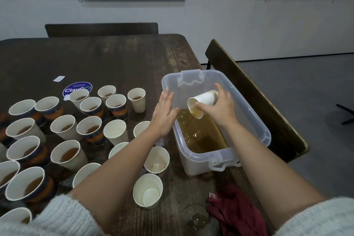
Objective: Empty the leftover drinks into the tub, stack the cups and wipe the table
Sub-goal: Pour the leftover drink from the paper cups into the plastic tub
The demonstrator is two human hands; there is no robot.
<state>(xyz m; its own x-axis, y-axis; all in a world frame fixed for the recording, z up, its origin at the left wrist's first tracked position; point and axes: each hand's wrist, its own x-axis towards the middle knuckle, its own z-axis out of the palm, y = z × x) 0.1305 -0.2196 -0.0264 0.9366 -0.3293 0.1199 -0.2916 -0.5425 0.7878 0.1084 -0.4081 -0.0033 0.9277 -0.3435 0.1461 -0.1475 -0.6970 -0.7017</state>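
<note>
While right hand [220,108] grips tipped white paper cup [203,101] over clear plastic tub [256,120], brown liquid pouring, left hand [164,111] rests flat, fingers straight, on rim.

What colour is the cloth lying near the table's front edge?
Dark red, maroon cloth, crumpled on the table; seen in the head view.

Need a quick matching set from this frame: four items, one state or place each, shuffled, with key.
Things:
1. tilted cup
2. red cloth
3. left hand
4. round sticker

States:
A. open, fingers straight, at the tub's left rim
B. flat on the table, beyond the cups
C. held by the right hand, pouring into the tub
D. crumpled on the table's near edge

Pairs: 1-C, 2-D, 3-A, 4-B
</note>
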